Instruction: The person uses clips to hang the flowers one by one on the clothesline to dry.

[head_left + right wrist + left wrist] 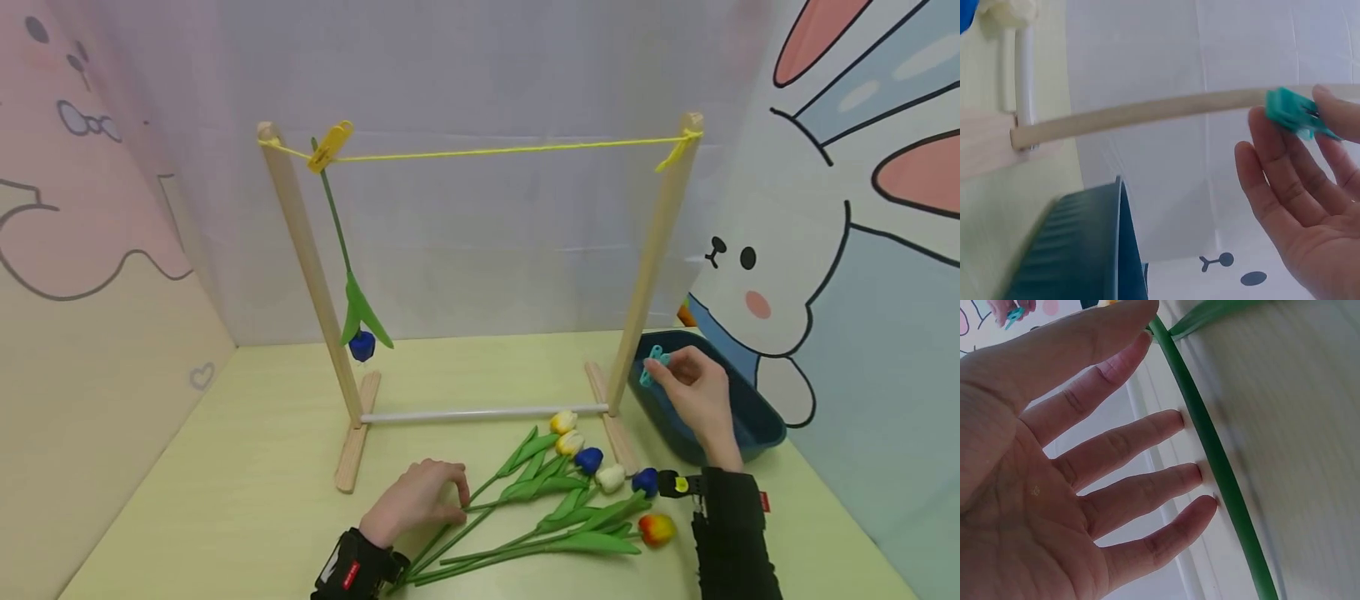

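My left hand (423, 500) is low over the table, thumb and index finger pinching the green stem (1210, 440) of an artificial tulip. Its other fingers extend loosely, their tips beside that stem. Several tulips lie there, with yellow-white (563, 422), blue (588, 460), white (611, 477) and orange-red (657, 529) heads. Over the dark teal basin (757, 421), my right hand (697, 392) pinches a teal clothespin (1291, 112) between thumb and fingers. A yellow clothespin (330, 147) clips another blue tulip (362, 345) head down on the yellow string (480, 152).
The string runs between two wooden posts (311, 267) standing on wooden feet (358, 433). A white rod (483, 413) joins the posts low down. Behind the stand hangs a pale sheet (487, 250). Walls with cartoon drawings flank the table (187, 500).
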`<state>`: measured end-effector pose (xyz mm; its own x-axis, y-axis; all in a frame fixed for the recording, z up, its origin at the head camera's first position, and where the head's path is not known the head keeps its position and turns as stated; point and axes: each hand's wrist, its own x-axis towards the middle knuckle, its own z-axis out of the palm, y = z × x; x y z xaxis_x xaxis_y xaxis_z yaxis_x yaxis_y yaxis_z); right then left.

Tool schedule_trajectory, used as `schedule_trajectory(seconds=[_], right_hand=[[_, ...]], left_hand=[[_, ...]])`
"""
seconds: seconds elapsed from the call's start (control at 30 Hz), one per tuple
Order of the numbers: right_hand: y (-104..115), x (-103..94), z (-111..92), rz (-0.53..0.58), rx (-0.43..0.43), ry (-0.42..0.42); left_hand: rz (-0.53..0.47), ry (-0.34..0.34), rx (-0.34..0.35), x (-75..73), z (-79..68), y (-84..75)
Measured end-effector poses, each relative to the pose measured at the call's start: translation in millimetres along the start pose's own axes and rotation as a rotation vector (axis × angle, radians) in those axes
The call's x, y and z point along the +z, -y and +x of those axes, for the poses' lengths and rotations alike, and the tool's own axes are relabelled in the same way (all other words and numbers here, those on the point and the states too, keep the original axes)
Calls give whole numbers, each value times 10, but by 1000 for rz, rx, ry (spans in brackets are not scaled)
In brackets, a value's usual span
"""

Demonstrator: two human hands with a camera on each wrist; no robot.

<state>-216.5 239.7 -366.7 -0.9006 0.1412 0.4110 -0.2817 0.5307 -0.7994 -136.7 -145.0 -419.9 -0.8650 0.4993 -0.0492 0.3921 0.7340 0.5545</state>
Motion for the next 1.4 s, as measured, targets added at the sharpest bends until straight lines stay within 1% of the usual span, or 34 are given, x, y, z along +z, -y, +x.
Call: schedule_trajectory(seconds=[0.1, 0.2, 0.37, 0.43, 0.53, 0.6, 0.83, 1.03, 1.17, 1.4], right_hand=[[-1, 59, -36, 130, -18, 0], [-10, 103, -76, 225, -4, 2], [-35, 144, -103, 395, 19, -24], [-38, 145, -103, 477, 20, -32], [-34, 139, -100, 568, 21, -36], [-27, 135, -94, 590, 21, -33], [-22, 133, -54, 588, 24, -39], [-21, 136, -34, 637, 41, -64], [-17, 136, -28, 641, 48, -64], [-29, 124, -27, 631, 71, -73]], left_hand=[[39, -15, 13, 25, 8, -16], [87, -34, 25, 63, 20, -26], [116, -58, 14, 116, 44, -46], [125, -62, 11, 124, 51, -57], [153, -68, 19, 123, 56, -67], [164, -72, 26, 113, 56, -74], [167, -85, 34, 87, 38, -73], [165, -60, 45, 70, 37, -42], [134, -46, 38, 46, 33, -9], [71, -37, 62, 37, 52, 35]])
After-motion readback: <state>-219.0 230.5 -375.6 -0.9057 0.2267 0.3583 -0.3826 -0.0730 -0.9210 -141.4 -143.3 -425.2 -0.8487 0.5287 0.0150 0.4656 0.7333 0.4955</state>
